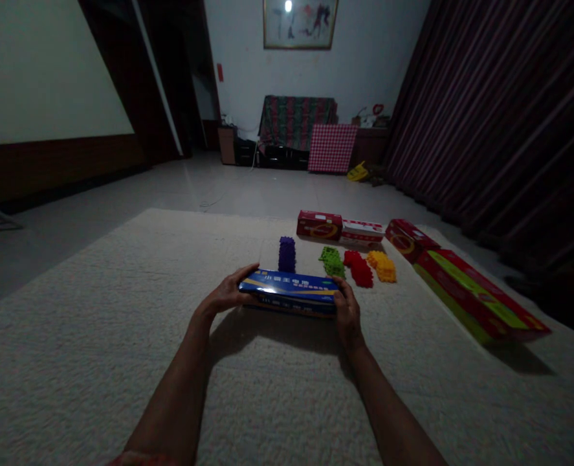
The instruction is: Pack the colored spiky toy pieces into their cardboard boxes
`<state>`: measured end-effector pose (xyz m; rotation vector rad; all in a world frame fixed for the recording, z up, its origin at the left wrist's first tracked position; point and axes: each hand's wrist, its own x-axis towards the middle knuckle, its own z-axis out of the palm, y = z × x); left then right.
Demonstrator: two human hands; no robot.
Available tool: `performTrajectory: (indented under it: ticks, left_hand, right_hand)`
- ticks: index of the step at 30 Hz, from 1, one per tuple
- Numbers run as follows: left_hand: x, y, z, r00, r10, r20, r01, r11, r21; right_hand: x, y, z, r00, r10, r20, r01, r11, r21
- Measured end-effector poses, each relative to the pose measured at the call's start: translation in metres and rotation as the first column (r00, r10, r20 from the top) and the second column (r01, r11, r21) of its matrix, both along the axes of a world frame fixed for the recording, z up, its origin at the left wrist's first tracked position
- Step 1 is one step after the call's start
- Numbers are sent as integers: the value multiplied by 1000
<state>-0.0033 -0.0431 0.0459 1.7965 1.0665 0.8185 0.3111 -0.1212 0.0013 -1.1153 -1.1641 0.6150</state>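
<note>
A long blue box (289, 288) with a yellow stripe and white lettering is held level between my two hands, over the cream mat. My left hand (228, 290) is closed on its left end, and my right hand (347, 310) grips the right end. Just behind the box lies a purple bumpy piece (287, 254), its near end close to the box's far edge. Beyond my right hand are bumpy pieces in green (332, 261), red (359, 268) and yellow (382, 266), side by side on the mat.
Toward the back right stand a dark red box (318, 225) and a white-and-red box (362, 231), end to end. Another red box (410, 239) and long red-and-green boxes (481, 294) line the mat's right side. The cream mat (97, 310) covers the floor; a curtain (500, 116) hangs at right.
</note>
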Motion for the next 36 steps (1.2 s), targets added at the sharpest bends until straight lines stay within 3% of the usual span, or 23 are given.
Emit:
performTrajectory:
  ticks: [4, 9, 12, 15, 18, 23, 26, 29, 33, 36]
  left_hand:
    - [1, 15, 20, 999, 10, 31, -11, 1000, 26]
    - [-5, 58, 40, 990, 37, 133, -43, 998, 48]
    - [-15, 95, 50, 981, 97, 169, -109, 992, 66]
    - [-25, 136, 54, 964, 204, 170, -221, 971, 86]
    - [-29, 179, 48, 948, 241, 210, -265, 960, 92]
    - [-28, 229, 29, 919, 287, 269, -310, 950, 47]
    - [-34, 243, 19, 903, 336, 268, -356, 934, 29]
    - [-40, 249, 9, 903, 360, 235, -375, 927, 20]
    - [-38, 257, 1, 911, 357, 209, -367, 930, 12]
    - [-31, 266, 0, 921, 344, 183, -353, 935, 20]
  right_hand:
    - [0, 29, 16, 999, -24, -45, 26, 999, 46]
    - [-5, 81, 37, 993, -33, -112, 51, 986, 158]
    - [-10, 92, 27, 991, -71, -110, 91, 979, 181]
    - [-15, 86, 2, 999, -44, -5, 44, 989, 144]
    - [-20, 79, -16, 993, -37, 114, 19, 987, 160]
    - [-23, 101, -11, 953, -74, 295, -5, 966, 259]
    - [-22, 123, -13, 916, -66, 396, -50, 960, 275]
    - [-19, 138, -27, 872, -51, 486, -71, 971, 229]
    - [-18, 143, -47, 835, -66, 546, -55, 978, 203]
    - [-17, 141, -52, 827, -79, 556, -44, 978, 205]
